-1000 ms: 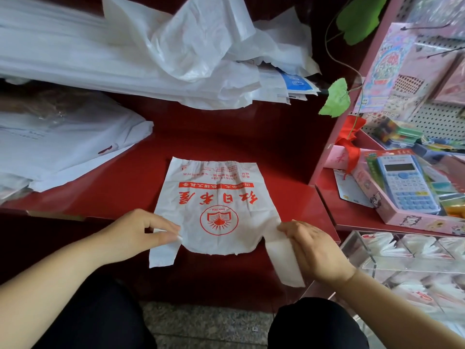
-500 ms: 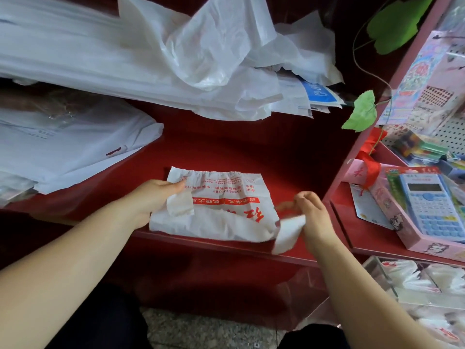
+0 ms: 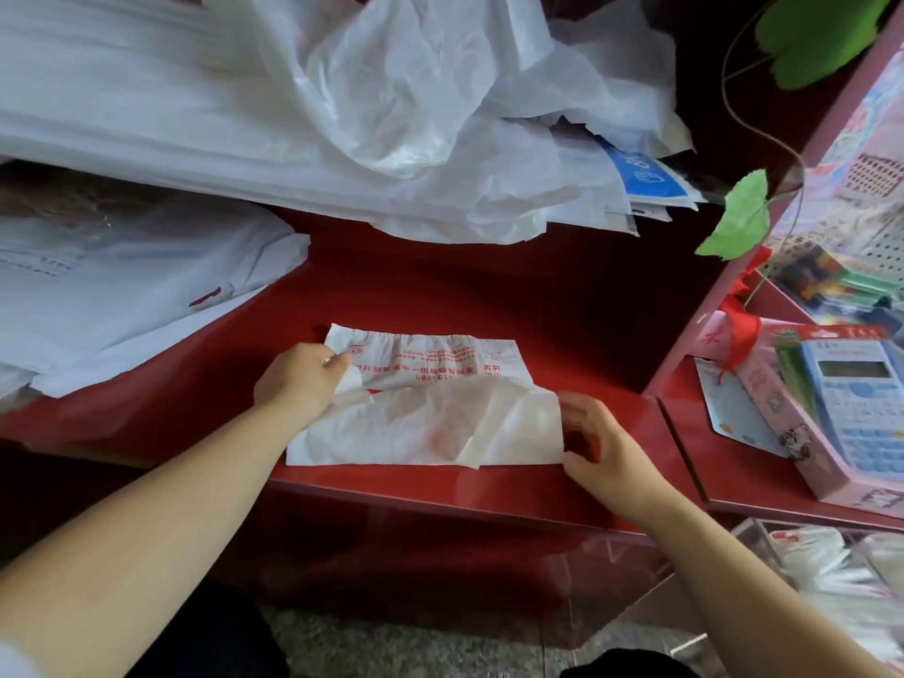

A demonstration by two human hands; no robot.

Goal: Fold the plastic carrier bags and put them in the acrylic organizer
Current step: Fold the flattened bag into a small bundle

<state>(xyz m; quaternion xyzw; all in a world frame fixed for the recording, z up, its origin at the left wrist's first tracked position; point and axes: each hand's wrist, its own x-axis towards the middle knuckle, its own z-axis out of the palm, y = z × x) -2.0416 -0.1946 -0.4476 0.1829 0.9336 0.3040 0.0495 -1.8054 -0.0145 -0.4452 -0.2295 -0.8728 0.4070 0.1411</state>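
A white carrier bag [image 3: 430,423] with red print lies folded in half on the red counter [image 3: 489,286], its folded-over lower half showing the blank side. My left hand [image 3: 298,384] pinches the handle strip at the bag's upper left corner. My right hand [image 3: 601,447] sits at the bag's right edge, fingers curved and spread, fingertips touching the edge without gripping it. The clear acrylic organizer [image 3: 753,530] stands below the counter at the lower right, with folded white bags [image 3: 822,565] inside it.
A loose heap of white plastic bags [image 3: 342,115] fills the back of the counter and a flatter stack [image 3: 122,296] lies at the left. At the right, a pink box with a blue calculator [image 3: 856,408], and green leaves [image 3: 738,217] hang above.
The bag lay flat with both handles pinched; both hands carried the handles away from me, folding the lower half over the print. My right hand has let go of its handle.
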